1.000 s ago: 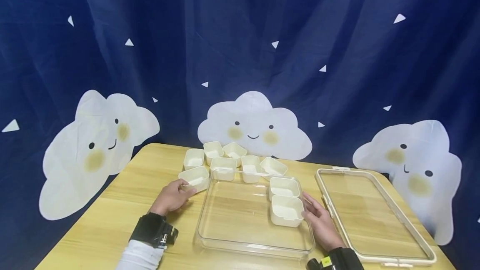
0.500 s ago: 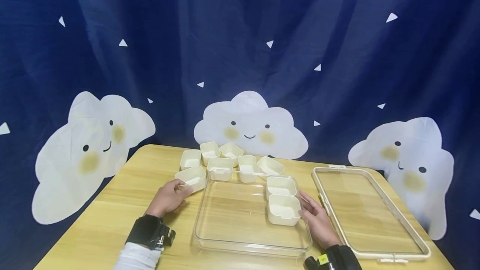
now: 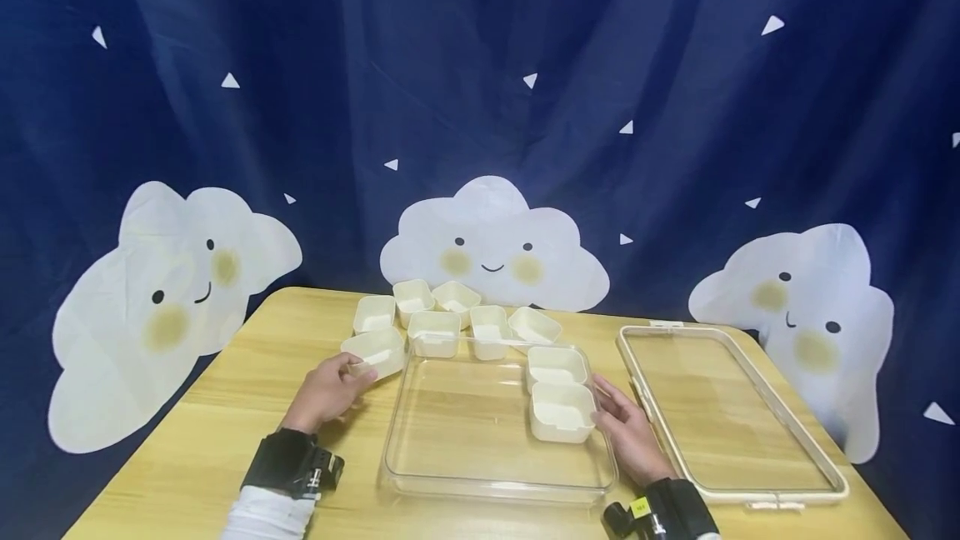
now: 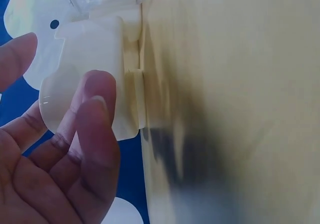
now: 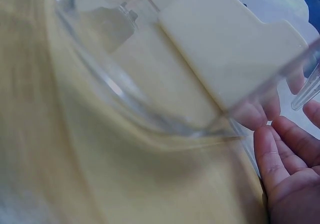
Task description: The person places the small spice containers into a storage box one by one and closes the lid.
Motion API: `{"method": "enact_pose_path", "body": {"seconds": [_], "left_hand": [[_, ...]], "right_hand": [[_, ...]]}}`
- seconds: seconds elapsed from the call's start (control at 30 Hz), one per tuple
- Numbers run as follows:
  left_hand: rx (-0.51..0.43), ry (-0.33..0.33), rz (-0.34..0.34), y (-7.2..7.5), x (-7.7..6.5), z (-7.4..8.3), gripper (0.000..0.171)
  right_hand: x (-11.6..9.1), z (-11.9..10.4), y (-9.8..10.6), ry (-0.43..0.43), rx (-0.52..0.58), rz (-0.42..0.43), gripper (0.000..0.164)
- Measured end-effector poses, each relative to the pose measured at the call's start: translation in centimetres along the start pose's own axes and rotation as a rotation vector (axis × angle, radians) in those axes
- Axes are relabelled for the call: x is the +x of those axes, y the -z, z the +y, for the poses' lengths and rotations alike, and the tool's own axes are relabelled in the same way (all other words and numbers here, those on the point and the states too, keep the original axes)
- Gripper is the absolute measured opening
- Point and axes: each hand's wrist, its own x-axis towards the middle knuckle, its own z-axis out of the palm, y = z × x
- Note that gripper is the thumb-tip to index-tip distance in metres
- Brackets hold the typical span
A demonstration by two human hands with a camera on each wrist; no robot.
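Observation:
At the left, my left hand (image 3: 324, 394) holds the near corner of a cream container (image 3: 381, 354), with the index finger at its rim and the thumb at its outer side. The left wrist view has this container (image 4: 90, 53) close up, fingers in front of its wall. A large clear rectangular box (image 3: 461, 477) lies at the middle of the table. Two cream containers (image 3: 562, 423) sit along its right side, one behind the other. My right hand (image 3: 633, 440) rests against the box's outer right wall; in the right wrist view its fingertips (image 5: 265, 139) touch the clear plastic.
Several more cream containers (image 3: 433, 340) cluster behind the box at the table's back edge. A clear lid with a cream frame (image 3: 742, 490) lies at the right on the wooden table (image 3: 210, 457). A dark blue curtain (image 3: 450, 48) hangs behind.
The head view has shifted slightly, so everything appears a little further left and up. Both hands keep nearly the same places against the container and the box.

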Motion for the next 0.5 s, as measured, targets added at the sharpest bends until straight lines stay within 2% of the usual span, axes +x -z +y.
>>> {"method": "enact_pose_path", "body": {"seconds": [0.23, 0.5], "left_hand": [[0.007, -0.032, -0.009, 0.4, 0.1, 0.5, 0.043], [0.04, -0.063, 0.008, 0.8, -0.2, 1.1, 0.039]], "right_hand": [[0.1, -0.1, 0.1, 0.006, -0.005, 0.004, 0.058], [0.1, 0.0, 0.0, 0.029, 0.018, -0.012, 0.058]]}}
